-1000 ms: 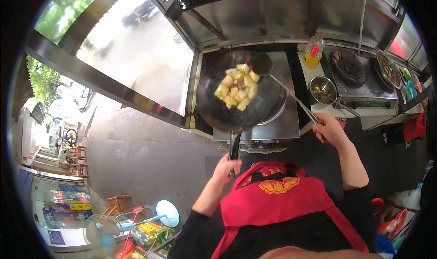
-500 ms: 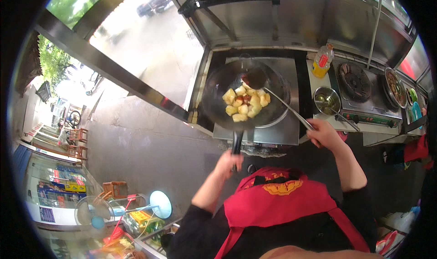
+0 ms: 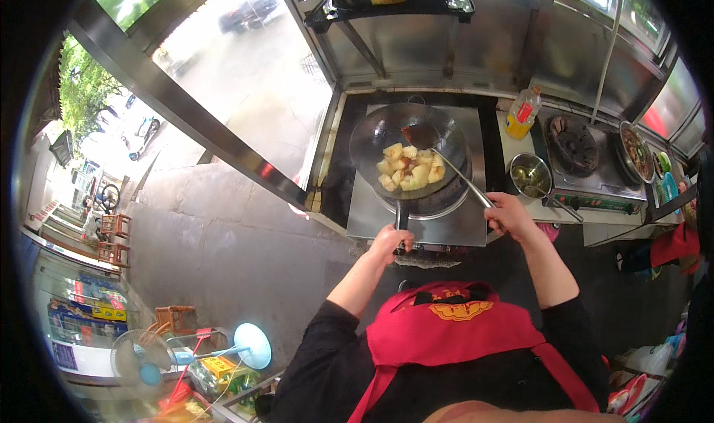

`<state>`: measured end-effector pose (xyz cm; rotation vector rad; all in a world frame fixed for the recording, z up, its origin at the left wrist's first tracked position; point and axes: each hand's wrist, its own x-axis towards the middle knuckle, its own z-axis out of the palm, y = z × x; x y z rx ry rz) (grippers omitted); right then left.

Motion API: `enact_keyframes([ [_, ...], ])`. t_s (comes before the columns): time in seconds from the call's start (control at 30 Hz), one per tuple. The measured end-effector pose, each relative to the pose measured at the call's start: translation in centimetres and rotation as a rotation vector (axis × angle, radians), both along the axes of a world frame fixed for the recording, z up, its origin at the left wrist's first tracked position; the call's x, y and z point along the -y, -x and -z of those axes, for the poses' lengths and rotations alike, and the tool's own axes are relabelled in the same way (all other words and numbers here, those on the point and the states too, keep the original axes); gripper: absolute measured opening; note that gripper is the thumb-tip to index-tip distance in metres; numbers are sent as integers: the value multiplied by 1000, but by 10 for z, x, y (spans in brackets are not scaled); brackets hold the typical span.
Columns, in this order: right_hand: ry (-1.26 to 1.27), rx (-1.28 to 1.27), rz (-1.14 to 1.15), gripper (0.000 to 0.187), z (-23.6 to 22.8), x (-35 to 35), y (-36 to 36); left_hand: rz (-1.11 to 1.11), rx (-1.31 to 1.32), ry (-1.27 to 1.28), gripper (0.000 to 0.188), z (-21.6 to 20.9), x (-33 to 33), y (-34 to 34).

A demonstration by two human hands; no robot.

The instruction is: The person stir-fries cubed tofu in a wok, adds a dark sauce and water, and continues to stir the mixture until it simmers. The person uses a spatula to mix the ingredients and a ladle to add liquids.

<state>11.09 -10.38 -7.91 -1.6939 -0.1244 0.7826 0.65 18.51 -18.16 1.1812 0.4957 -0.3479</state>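
Note:
A dark wok (image 3: pixel 364 136) is over the burner on the steel stove top (image 3: pixel 470 226). My left hand (image 3: pixel 393 241) is closed around its black handle. Pale yellow chunks of food (image 3: pixel 407 168), some with reddish-brown sauce on them, are bunched in the near half of the wok. My right hand (image 3: pixel 509 215) grips the handle end of a long metal ladle (image 3: pixel 465 176). Its bowl, reddish-brown, is inside the wok at the far edge of the chunks. Part of the burner ring shows below the wok's right side.
Right of the stove stand a metal pot (image 3: pixel 530 176) with a utensil in it and a bottle of yellow liquid (image 3: pixel 523 113). Beyond is a second gas burner (image 3: pixel 573 146) and a pan of food (image 3: pixel 636 152). A steel post (image 3: pixel 175 110) runs along the left. A fan (image 3: pixel 251 345) is behind at lower left.
My left hand and the wok handle have moved forward and slightly right. My right hand has shifted left with the ladle. The chunks have bunched closer together.

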Motion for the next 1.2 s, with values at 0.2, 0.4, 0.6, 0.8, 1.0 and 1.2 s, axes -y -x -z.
enact_keyframes([
  [0.2, 176, 82, 127, 34, -18, 20, 34, 79, 24, -103, 19, -7, -3, 61],
  [0.4, -70, -84, 152, 15, 4, -20, 5, 38, -62, 36, 14, 33, -9, -12],
  [0.6, -242, -194, 223, 21, 20, -27, 22, 29, -62, 147, 19, 52, -1, -23],
  [0.8, -632, -434, 319, 31, 69, -51, 15, 96, -9, 55, 24, 65, 0, -29],
  [1.0, -768, -648, 367, 36, 158, -60, 10, -345, -96, -22, 67, 99, -43, 80],
  [1.2, -339, -547, 183, 33, 181, -77, -3, -751, -553, -104, 41, 120, -28, 358],
])
